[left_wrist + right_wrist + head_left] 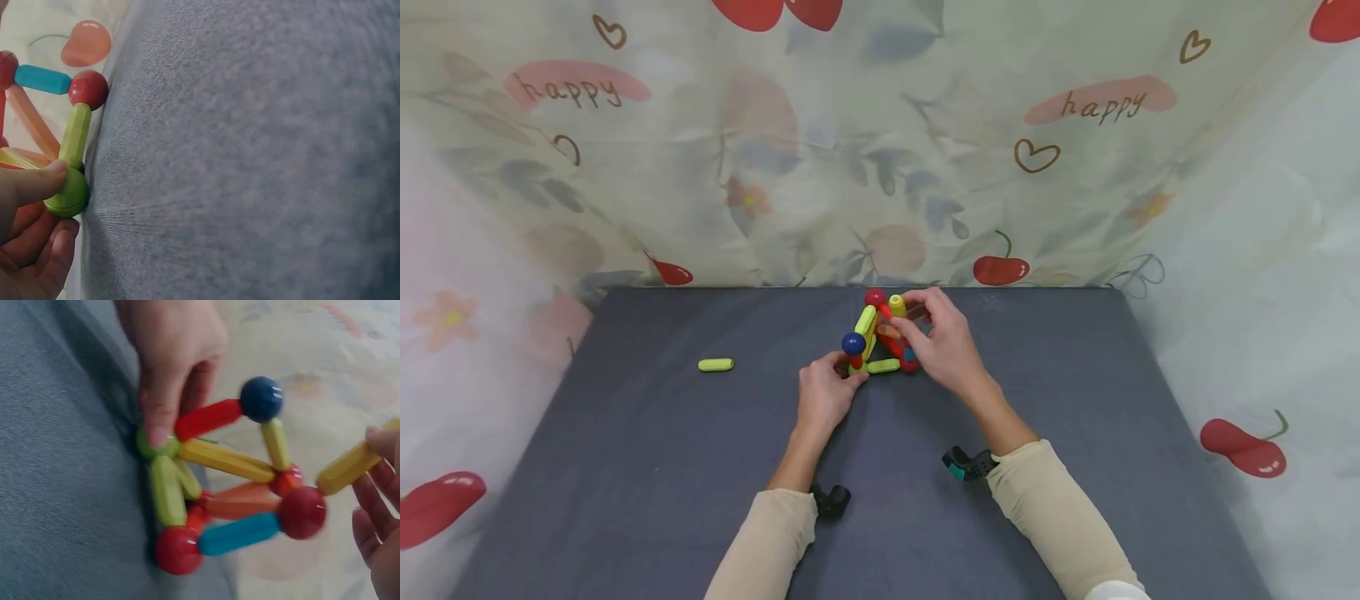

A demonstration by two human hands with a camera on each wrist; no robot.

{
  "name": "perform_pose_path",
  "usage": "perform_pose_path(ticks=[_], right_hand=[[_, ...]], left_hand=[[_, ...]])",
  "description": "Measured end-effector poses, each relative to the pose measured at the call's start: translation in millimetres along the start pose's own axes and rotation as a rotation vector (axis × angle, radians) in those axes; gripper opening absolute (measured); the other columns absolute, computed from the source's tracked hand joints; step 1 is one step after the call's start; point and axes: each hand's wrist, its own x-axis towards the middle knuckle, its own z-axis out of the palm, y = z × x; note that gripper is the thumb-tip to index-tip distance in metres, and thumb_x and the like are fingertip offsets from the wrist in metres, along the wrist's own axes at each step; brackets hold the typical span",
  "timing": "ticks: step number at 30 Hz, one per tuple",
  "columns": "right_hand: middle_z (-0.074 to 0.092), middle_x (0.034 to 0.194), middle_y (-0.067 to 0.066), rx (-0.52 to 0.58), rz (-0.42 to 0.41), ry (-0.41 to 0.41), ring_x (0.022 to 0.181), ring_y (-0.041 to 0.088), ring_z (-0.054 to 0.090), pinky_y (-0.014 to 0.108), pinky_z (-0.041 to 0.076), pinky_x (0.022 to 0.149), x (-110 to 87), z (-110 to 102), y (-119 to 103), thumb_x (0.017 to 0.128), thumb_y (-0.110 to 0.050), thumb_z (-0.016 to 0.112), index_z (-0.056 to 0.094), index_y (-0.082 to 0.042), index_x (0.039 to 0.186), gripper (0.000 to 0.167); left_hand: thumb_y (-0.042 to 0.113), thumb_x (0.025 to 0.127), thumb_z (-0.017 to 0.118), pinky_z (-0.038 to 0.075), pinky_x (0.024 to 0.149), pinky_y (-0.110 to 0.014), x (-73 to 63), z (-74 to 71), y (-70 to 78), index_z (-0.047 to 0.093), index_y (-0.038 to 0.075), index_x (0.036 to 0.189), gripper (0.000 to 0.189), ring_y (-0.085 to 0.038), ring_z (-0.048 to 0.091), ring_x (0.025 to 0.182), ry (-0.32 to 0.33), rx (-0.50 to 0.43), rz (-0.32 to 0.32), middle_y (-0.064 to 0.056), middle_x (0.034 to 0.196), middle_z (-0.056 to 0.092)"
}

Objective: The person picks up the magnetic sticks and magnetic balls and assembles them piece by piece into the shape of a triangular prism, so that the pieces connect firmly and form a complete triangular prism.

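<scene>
A frame of coloured rods joined by balls stands near the table's back edge. My left hand point(827, 392) pinches the green ball point(70, 195) at its bottom corner between thumb and fingers. From that ball a light-green rod point(167, 490) runs to a red ball point(179, 550), and a red rod point(209, 419) rises to the blue ball point(853, 343). On the other side, my right hand point(951, 342) pinches a yellow rod point(345, 469) whose lower end meets an upper red ball point(302, 512). A light-blue rod point(240, 533) links the two red balls.
A loose yellow-green rod point(716, 365) lies on the dark table cloth point(700, 483), left of the frame. Behind the table hangs a patterned curtain point(850, 125), close to the frame. Black wrist devices point(968, 463) sit on both forearms.
</scene>
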Motion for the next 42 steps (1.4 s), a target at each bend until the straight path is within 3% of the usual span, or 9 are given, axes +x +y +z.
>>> perform_pose_path(ticks=[4, 10, 19, 27, 31, 37, 42], right_hand=[[0.063, 0.11, 0.007, -0.007, -0.03, -0.02, 0.096, 0.018, 0.063, 0.039, 0.059, 0.079, 0.9, 12, 3, 0.093, -0.02, 0.074, 0.065, -0.01, 0.118, 0.028], [0.057, 0.114, 0.012, -0.043, -0.073, 0.015, 0.098, 0.022, 0.061, 0.035, 0.057, 0.08, 1.2, 13, 11, 0.099, -0.016, 0.066, 0.062, -0.005, 0.133, 0.036], [0.056, 0.118, 0.013, -0.058, 0.003, 0.04, 0.096, 0.024, 0.067, 0.037, 0.057, 0.077, 2.3, 3, 16, 0.106, -0.022, 0.054, 0.054, -0.002, 0.132, 0.032], [0.053, 0.121, 0.015, -0.054, 0.063, 0.078, 0.094, 0.026, 0.071, 0.031, 0.056, 0.073, -0.3, 2, 20, 0.106, -0.022, 0.054, 0.05, 0.001, 0.129, 0.033], [0.051, 0.12, 0.016, 0.005, 0.117, 0.096, 0.096, 0.027, 0.073, 0.026, 0.055, 0.074, -0.7, 3, 22, 0.107, -0.023, 0.052, 0.048, 0.002, 0.13, 0.034], [0.049, 0.122, 0.019, 0.161, 0.181, 0.137, 0.096, 0.032, 0.076, 0.046, 0.062, 0.083, -0.1, 3, 27, 0.107, -0.021, 0.051, 0.044, 0.004, 0.132, 0.036], [0.051, 0.123, 0.024, 0.283, 0.243, 0.189, 0.093, 0.04, 0.075, 0.039, 0.062, 0.08, 3.5, 0, 28, 0.108, -0.025, 0.05, 0.041, 0.007, 0.133, 0.042]], left_hand=[[0.029, 0.084, 0.085, 0.06, 0.085, -0.043, 1.1, 1.2, 0.4, 0.075, 0.011, 0.119, 0.041, -0.024, 0.072, 0.093, -0.017, 0.0, -0.015, -0.009, 0.103, 0.078], [0.029, 0.085, 0.085, 0.059, 0.086, -0.043, 0.9, 0.1, 0.9, 0.075, 0.011, 0.12, 0.041, -0.025, 0.072, 0.094, -0.022, -0.002, -0.025, -0.01, 0.105, 0.078], [0.026, 0.084, 0.085, 0.059, 0.082, -0.043, 0.5, -1.3, 4.2, 0.076, 0.011, 0.117, 0.038, -0.024, 0.07, 0.09, -0.001, 0.006, -0.017, -0.009, 0.1, 0.077], [0.025, 0.084, 0.085, 0.059, 0.084, -0.043, -0.8, 1.1, 4.0, 0.075, 0.011, 0.118, 0.039, -0.024, 0.071, 0.091, -0.009, -0.001, -0.02, -0.009, 0.101, 0.078], [0.026, 0.084, 0.085, 0.059, 0.084, -0.043, -1.0, 1.7, 2.9, 0.075, 0.011, 0.119, 0.039, -0.024, 0.071, 0.092, -0.01, -0.002, -0.019, -0.009, 0.102, 0.078], [0.026, 0.084, 0.085, 0.059, 0.084, -0.043, -1.3, 2.4, 2.0, 0.075, 0.011, 0.118, 0.039, -0.024, 0.071, 0.092, -0.003, -0.007, -0.007, -0.009, 0.101, 0.078], [0.026, 0.084, 0.085, 0.059, 0.084, -0.043, -1.2, 2.2, 1.6, 0.075, 0.012, 0.118, 0.038, -0.024, 0.071, 0.092, -0.003, -0.006, -0.009, -0.009, 0.101, 0.078]])
